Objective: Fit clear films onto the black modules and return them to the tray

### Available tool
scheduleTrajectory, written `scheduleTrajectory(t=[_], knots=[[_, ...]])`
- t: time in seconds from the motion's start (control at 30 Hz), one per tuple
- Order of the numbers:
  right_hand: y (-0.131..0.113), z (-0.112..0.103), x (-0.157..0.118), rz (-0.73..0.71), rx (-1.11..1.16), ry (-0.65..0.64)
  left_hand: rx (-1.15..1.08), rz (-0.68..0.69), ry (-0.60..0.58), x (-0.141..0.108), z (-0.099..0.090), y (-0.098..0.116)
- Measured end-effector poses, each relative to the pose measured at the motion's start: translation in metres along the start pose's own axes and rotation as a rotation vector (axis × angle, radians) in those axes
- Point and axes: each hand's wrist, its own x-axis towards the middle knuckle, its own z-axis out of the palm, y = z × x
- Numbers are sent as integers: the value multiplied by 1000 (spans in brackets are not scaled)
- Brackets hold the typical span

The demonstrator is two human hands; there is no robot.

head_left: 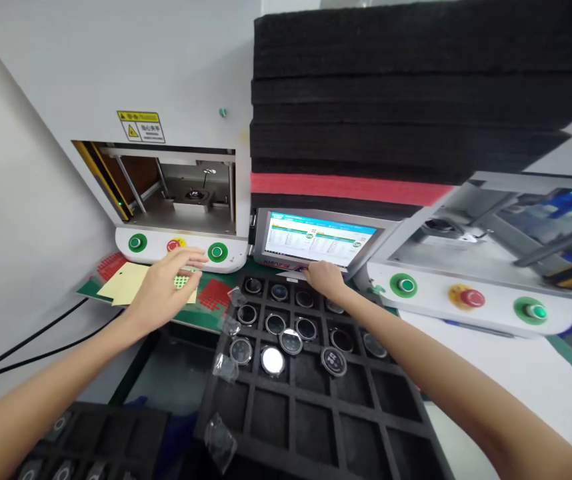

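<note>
1. Nearest the camera, at the lower left, a second black foam tray holds round parts in a few of its pockets.
2. Just ahead lies the main black foam tray, a grid of square pockets. Its near rows are vacant; small clear plastic bags lie on its left edge.
3. Round watch cases fill the far rows of that tray, some shiny silver, some dark-faced; one sits tilted across a divider rather than down in a pocket.
4. The left hand is open, palm down, fingers spread and gripping nothing. It hovers over a yellow card and a green mat patterned with red squares, its fingertips near the left machine's button panel.
5. That panel carries two green buttons with a red emergency stop between them, partly hidden by the fingers.
6. The right hand reaches past the tray's far edge to the foot of the touchscreen; its fingers are curled downward there, and I cannot tell whether they grasp anything.
7. Behind the left panel, the left machine's chamber stands open with a dark part seated on its fixture.
8. To the right, a second machine shows the same green-red-green buttons.
9. Farthest back, a stack of black foam sheets with one red layer towers over the screen.
</note>
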Motion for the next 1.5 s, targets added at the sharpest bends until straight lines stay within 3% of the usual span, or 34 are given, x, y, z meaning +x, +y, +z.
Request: scheduleTrajectory(t=[0.1, 0.27, 0.4, 0.57, 0.67, 0.77, 0.9, 1.03, 1.1, 1.2, 1.33, 1.5], knots=[[-6, -1, -2, 54, 3, -2, 101, -32, -185, 0, 15, 3], [-9, -18, -24, 0, 59, 60, 183, 155, -556, -11, 76, 54], [-5, -23, -85, -91, 103, 191, 246, 242, -703, -27, 116, 91], [8, -2, -183, -224, 221, 455, 270, 158, -720, -31, 143, 103], [16, 11, -224, -286, 343, 657, 175, 77, -698, -26, 144, 104], [17, 14, -254, -294, 486, 815, -24, -13, -661, -24, 131, 110], [4, 11, -286, -227, 707, 914, -394, -146, -694, -48, 109, 130], [-19, 15, -304, -134, 1015, 880, -1211, -617, -633, -98, 105, 155], [-29, 20, -309, -121, 1172, 820, -1371, -743, -534, -120, 108, 166], [-38, 26, -316, -137, 1345, 742, -1238, -678, -393, -141, 110, 178], [-38, 25, -325, -151, 1418, 694, -931, -465, -239, -153, 106, 186], [-33, 24, -329, -171, 1407, 699, -643, -196, -232, -155, 100, 187]])
